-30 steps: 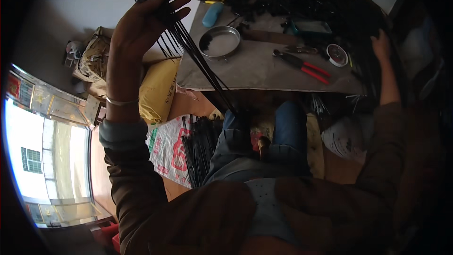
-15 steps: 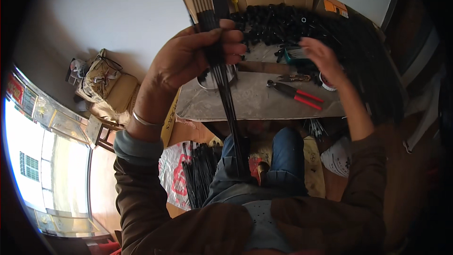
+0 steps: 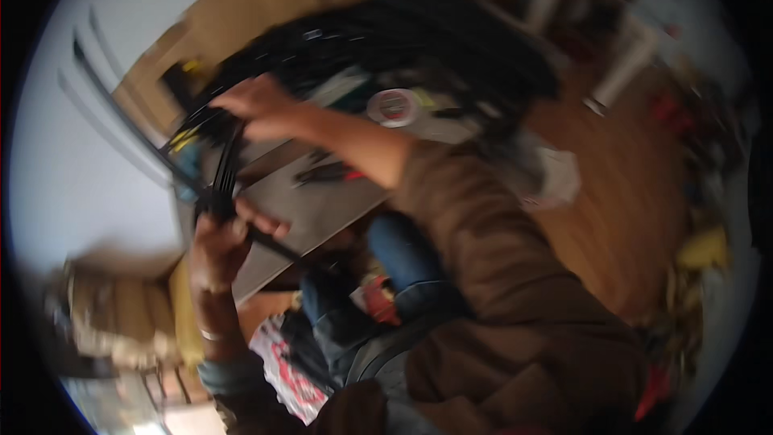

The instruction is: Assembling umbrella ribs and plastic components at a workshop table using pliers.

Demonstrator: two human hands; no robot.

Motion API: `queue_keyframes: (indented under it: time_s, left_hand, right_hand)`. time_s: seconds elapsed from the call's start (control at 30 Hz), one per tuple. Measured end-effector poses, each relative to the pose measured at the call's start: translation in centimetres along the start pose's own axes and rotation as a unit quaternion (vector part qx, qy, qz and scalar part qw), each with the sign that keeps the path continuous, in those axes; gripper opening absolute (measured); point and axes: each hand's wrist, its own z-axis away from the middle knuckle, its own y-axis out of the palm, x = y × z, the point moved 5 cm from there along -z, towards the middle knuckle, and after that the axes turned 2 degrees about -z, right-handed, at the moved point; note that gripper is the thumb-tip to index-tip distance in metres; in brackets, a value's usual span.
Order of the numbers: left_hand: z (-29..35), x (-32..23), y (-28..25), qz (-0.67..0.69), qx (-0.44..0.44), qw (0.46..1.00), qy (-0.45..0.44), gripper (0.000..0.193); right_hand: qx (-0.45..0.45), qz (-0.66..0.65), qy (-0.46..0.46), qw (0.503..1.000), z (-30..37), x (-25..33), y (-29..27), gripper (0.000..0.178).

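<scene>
The picture is blurred by motion. My left hand (image 3: 224, 243) is closed around a bundle of long thin black strips (image 3: 161, 163) that stick up and to the left past the table's edge. My right hand (image 3: 259, 105) reaches across the grey table (image 3: 322, 208) and pinches the upper ends of some strips bent over from the bundle. Both sleeves are brown.
A big heap of black strips (image 3: 419, 40) lies at the back of the table with cardboard boxes (image 3: 241, 16) behind. A roll of tape (image 3: 394, 106) and red-handled pliers (image 3: 330, 173) lie on the table. Wooden floor (image 3: 636, 193) is at the right.
The view has swung sharply to the right and blurred. My right hand has come from the table's far side to the strips. My left hand has dropped lower with the bundle.
</scene>
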Motion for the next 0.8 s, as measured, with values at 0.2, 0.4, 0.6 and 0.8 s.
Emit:
queue_keyframes:
  time_s: [0.2,0.4,0.6,0.8]
  left_hand:
    - [-0.9,6.6,-0.8,0.063,-0.011,0.993,-0.096,0.023]
    - [-4.4,1.5,-1.4,0.024,0.037,0.999,-0.025,0.021]
    - [-4.5,-2.9,1.3,-0.013,0.08,0.997,0.021,0.028]
    - [-2.6,-1.1,2.3,-0.039,0.056,0.997,0.027,0.024]
  right_hand:
    - [0.352,-0.146,0.103,0.919,5.6,4.7,-0.8,0.064]
    - [0.139,-0.361,0.123,0.914,2.6,7.2,-4.0,0.033]
    - [0.144,-0.379,0.198,0.892,1.7,5.3,-2.9,0.014]
    - [0.0,0.001,0.048,0.999,0.7,0.2,-2.8,0.015]
